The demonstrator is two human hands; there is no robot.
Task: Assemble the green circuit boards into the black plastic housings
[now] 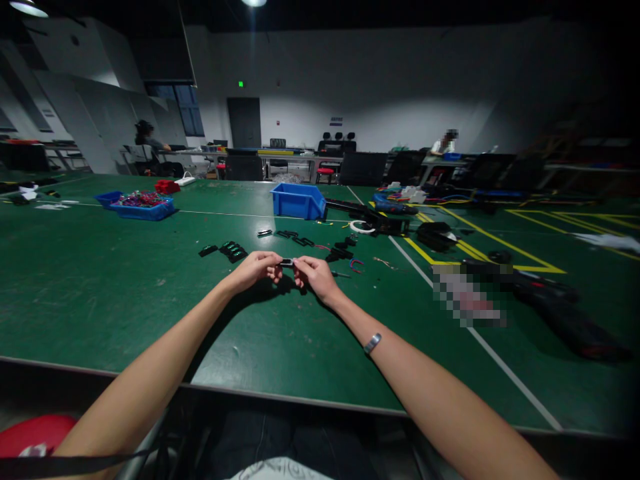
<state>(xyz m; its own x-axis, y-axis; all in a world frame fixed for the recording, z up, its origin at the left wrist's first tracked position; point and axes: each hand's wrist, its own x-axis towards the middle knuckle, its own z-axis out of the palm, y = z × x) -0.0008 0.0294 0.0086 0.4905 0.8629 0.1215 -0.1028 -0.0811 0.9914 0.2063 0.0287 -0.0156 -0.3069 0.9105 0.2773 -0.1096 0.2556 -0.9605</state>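
Observation:
Between my two hands is a small black rectangular part with a light edge [287, 263], held just above the green table. My left hand [257, 270] pinches its left end, and my right hand [316, 275] grips the right end with thumb and fingers. Left of the hands lie several black pieces with green faces [233, 251]. Beyond them on the table are several black frame-like pieces [296, 238] and one light-edged piece [264, 233]. Some black parts [341, 251] and short red and blue wires [356, 265] lie close to my right hand.
A blue bin [298, 201] stands beyond the hands. Farther left, a blue tray [143, 206] holds many coloured wires, with a red box [167, 187] behind it. A dark tool-like object [555, 307] lies at right. Two people sit at distant desks. The table's front edge [300, 401] is near me.

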